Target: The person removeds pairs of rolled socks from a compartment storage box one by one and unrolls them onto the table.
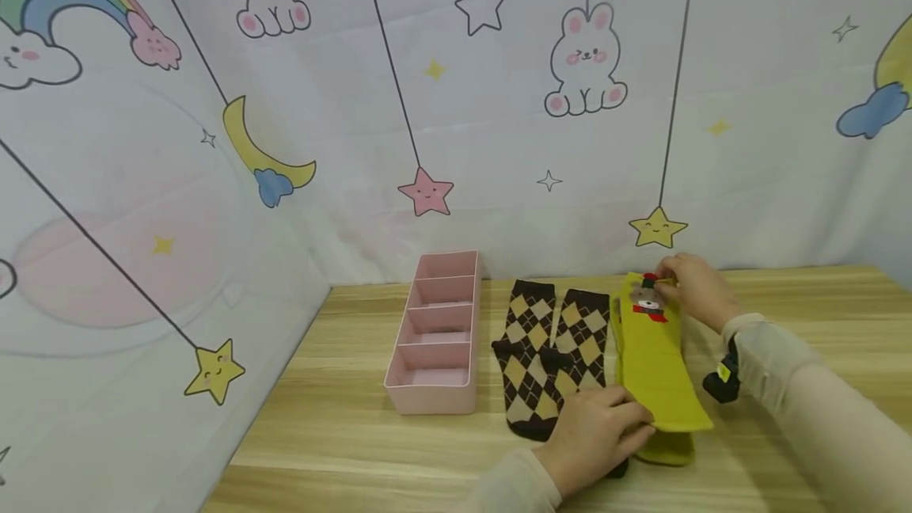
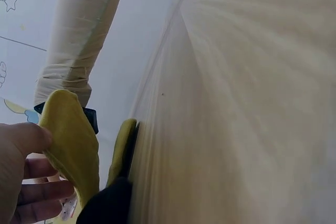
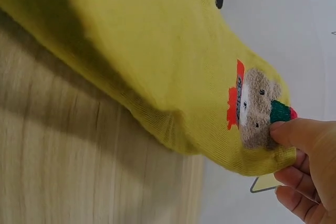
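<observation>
A yellow sock [image 1: 657,370] with a bear patch [image 3: 258,109] is stretched out between both hands. My right hand [image 1: 700,291] pinches its far end beside the patch, thumb on top. At the near end my left hand [image 1: 597,432] pinches the sock's edge between thumb and fingers, lifting it. Beneath lies a second yellow sock [image 1: 666,450], mostly covered by the first. Two brown-and-tan argyle socks [image 1: 530,339] lie side by side to the left. My left hand and wrist overlap the lower part of the nearer argyle sock [image 1: 584,331] in the head view.
A pink organizer box [image 1: 431,400] with several compartments stands left of the argyle socks on the wooden table [image 1: 342,418]. Behind the table hangs a white cloth [image 1: 499,141] printed with stars and rabbits. A black device [image 1: 723,382] is strapped at the right wrist.
</observation>
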`<action>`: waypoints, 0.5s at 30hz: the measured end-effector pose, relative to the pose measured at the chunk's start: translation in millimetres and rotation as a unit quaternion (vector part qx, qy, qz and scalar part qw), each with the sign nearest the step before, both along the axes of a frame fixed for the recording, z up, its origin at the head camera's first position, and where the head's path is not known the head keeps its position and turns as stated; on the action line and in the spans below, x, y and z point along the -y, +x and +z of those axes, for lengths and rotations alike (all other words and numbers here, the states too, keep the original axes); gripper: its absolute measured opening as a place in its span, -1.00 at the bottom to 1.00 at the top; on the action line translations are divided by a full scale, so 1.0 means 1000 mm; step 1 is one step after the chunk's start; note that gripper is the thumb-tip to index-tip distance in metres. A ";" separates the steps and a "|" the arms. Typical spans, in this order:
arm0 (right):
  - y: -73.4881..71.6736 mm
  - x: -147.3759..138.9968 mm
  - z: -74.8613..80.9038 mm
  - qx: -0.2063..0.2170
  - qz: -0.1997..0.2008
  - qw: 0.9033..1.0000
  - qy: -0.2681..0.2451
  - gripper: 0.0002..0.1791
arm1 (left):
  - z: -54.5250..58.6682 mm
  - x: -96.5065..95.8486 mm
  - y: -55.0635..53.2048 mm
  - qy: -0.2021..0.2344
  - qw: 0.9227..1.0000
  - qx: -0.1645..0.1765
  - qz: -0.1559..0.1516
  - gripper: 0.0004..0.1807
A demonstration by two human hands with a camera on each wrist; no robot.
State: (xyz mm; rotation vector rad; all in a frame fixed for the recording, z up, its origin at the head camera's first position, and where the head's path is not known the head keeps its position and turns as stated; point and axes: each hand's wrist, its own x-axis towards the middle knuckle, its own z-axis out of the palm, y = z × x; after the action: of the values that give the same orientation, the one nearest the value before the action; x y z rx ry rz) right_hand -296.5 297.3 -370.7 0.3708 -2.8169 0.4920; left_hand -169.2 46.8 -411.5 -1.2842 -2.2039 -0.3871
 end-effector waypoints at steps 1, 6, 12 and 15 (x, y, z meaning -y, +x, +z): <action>0.000 -0.001 0.000 0.000 -0.001 1.000 0.001 -0.84 | 0.000 -0.001 0.001 -0.001 1.000 -0.001 0.001 -0.89; 0.002 -0.004 0.001 0.007 -0.007 1.000 0.004 -0.83 | 0.002 -0.010 0.007 -0.026 1.000 0.007 0.007 -0.87; 0.006 -0.012 0.002 0.006 -0.009 1.000 0.009 -0.83 | 0.002 -0.023 0.010 -0.028 1.000 0.006 -0.008 -0.87; 0.007 -0.016 0.002 0.006 -0.014 1.000 0.014 -0.82 | 0.001 -0.029 0.012 -0.034 0.999 0.010 -0.007 -0.86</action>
State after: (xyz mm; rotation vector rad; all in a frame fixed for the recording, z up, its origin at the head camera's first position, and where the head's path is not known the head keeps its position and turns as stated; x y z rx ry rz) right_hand -289.0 313.1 -369.1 0.3346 -2.8396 0.4499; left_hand -157.6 75.9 -410.7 -1.3383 -2.2428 -0.3335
